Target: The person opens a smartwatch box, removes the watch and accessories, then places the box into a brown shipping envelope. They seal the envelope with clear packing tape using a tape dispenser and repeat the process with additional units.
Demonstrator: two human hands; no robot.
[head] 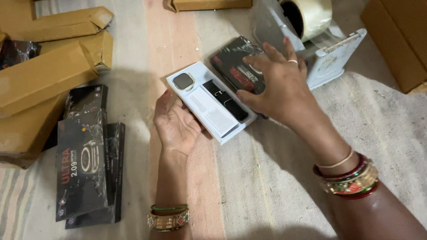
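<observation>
Left hand [177,124] cups white tray [212,116] from beneath: watch face [183,82], black strap [225,100] inside. Right hand [278,86] spread on black lid [238,62] just beyond, grip unclear

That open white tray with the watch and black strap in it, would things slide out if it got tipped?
Probably not easily: the square watch and black strap sit in recesses of the white tray. The tray looks thin and light, since the left hand props it alone. It may flex if squeezed.
</observation>
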